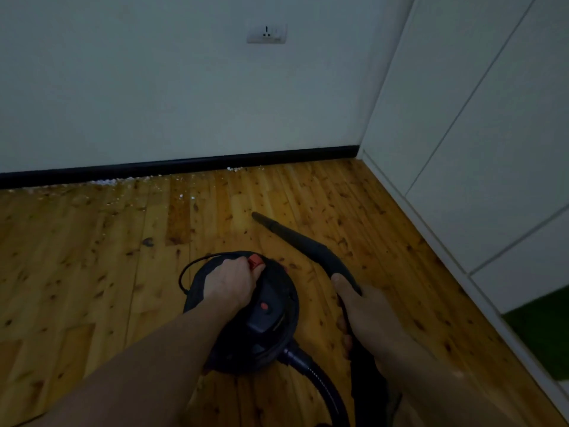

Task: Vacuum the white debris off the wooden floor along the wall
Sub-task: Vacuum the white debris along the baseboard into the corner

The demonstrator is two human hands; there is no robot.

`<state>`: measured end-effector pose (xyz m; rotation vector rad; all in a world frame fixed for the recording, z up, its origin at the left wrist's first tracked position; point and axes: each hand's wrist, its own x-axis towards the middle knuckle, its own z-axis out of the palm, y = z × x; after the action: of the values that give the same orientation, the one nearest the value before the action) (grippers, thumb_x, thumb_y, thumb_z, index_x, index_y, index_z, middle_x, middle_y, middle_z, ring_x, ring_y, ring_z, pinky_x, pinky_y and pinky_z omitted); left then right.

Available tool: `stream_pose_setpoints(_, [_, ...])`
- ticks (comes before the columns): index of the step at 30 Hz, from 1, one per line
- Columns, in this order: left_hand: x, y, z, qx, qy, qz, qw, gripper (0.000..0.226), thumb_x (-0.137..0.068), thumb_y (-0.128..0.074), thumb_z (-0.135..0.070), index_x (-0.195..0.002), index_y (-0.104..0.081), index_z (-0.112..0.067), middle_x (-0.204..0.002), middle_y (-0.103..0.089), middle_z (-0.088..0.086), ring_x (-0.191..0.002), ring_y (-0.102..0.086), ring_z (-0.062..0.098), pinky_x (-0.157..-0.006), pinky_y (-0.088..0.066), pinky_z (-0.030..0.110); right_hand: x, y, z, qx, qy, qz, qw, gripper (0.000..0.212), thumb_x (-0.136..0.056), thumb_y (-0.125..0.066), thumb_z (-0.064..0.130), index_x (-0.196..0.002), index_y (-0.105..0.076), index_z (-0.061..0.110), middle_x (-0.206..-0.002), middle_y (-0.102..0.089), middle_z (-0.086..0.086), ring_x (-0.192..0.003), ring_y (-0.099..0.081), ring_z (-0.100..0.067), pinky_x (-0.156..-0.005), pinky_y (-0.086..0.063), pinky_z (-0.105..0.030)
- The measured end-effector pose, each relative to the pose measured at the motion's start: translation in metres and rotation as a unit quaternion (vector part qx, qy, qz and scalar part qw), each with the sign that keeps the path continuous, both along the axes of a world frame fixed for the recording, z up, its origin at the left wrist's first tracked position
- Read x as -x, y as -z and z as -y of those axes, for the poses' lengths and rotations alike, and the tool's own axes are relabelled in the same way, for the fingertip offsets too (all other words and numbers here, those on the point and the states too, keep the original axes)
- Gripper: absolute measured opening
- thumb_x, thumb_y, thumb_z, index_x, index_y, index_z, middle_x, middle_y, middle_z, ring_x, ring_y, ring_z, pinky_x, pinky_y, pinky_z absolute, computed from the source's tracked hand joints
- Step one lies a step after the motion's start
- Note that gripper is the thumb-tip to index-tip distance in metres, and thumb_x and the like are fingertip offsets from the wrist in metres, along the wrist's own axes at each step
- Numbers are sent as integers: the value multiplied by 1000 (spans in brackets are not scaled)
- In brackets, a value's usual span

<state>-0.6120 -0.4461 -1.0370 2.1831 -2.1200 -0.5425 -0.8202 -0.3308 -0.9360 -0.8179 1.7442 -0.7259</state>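
White debris (pixel 110 182) speckles the wooden floor (pixel 77 241) by the baseboard (pixel 184 166); right hand (pixel 366 312) grasps the nozzle (pixel 295 238).

Black vacuum (pixel 261 315), red switch (pixel 255 262), knotty orange-brown floor (pixel 92 257).

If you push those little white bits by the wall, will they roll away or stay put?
The white bits look tiny and crumbly, so they are probably very light and would scatter at a nudge. They lie loose along the black baseboard, so a push may jam some against it. The nozzle should lift them easily, I'd guess.
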Motion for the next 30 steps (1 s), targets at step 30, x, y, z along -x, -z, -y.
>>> stream_pose_setpoints(30, [-34, -2, 69, 22, -78, 21, 997, 52, -107, -36, -59, -109, -61, -13, -107, -69, 9, -98, -68, 30, -72, -44, 37, -36, 39, 141, 55, -90, -17, 994, 55, -105, -50, 53, -68, -50, 12, -57, -48, -12, -45, -49, -25, -56, -46, -38])
